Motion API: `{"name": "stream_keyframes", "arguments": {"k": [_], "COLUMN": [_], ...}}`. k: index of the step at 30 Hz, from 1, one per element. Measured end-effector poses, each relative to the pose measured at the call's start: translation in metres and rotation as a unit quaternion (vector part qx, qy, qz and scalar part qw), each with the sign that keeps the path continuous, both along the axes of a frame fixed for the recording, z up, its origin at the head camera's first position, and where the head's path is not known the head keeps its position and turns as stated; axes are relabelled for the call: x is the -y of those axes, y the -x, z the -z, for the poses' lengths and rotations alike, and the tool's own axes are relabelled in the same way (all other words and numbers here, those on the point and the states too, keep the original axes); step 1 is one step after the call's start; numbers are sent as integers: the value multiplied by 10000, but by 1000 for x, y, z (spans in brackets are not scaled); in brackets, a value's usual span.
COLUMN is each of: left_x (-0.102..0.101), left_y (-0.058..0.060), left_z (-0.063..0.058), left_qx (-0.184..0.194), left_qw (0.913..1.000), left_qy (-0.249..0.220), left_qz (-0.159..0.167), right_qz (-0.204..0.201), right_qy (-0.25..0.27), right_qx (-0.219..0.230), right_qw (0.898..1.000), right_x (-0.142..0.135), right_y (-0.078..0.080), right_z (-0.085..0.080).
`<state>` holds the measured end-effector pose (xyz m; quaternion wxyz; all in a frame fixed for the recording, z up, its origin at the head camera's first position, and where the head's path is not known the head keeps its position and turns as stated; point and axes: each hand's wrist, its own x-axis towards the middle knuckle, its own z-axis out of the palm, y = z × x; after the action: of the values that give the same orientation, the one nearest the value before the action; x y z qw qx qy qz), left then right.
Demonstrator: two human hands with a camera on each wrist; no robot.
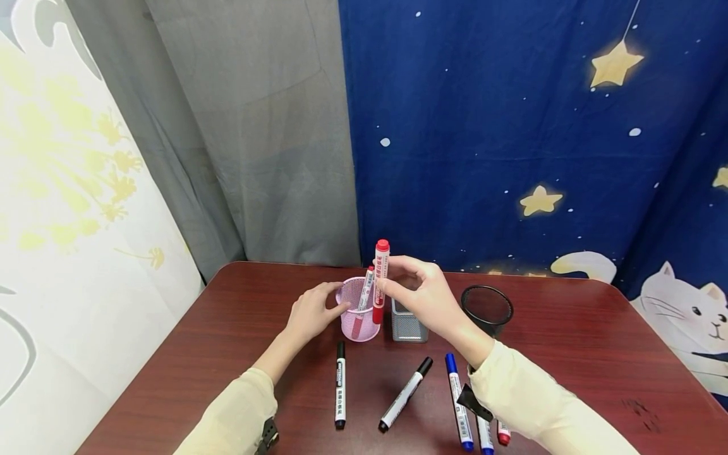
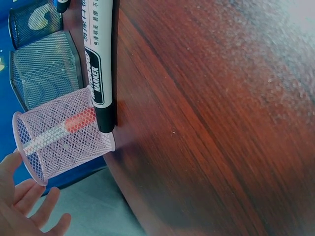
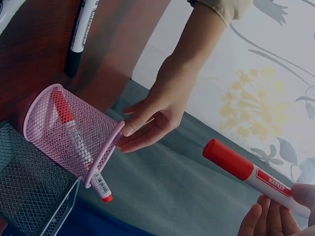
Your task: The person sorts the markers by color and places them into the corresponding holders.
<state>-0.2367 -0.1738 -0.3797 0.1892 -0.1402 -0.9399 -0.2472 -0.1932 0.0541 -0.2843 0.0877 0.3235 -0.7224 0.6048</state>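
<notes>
My left hand [image 1: 309, 311] holds the rim of a pink mesh pen cup [image 1: 364, 332], thumb on the near side and fingers at the far side. Inside the cup leans a red-and-white marker [image 3: 76, 135], its red cap low and its other end poking past the rim. A second red marker [image 1: 382, 256] is pinched between thumb and fingers of my right hand [image 1: 425, 292]. It stands nearly upright, cap downward, overlapping the cup's right side in the head view. The right wrist view shows its red cap [image 3: 229, 160] apart from the cup.
Right of the cup stand a grey mesh holder [image 1: 409, 330] and a round black mesh holder [image 1: 496, 327]. Two black markers [image 1: 340, 385] lie in front. Blue markers [image 1: 459, 404] and a red-ended one [image 1: 503, 433] lie by my right sleeve, partly hidden.
</notes>
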Motion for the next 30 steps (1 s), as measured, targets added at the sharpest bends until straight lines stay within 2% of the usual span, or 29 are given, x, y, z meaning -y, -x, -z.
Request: {"name": "stream_keyframes", "arguments": {"k": [30], "left_x": [0], "left_y": [1], "left_z": [1], "left_qx": [58], "left_qw": [10000], "left_qy": [57], "left_qz": [-26], "right_qz": [401], "right_qy": [46], "right_qx": [-80], "right_qw": [9992], "right_x": [28], "right_y": [33], "right_z": [3]}}
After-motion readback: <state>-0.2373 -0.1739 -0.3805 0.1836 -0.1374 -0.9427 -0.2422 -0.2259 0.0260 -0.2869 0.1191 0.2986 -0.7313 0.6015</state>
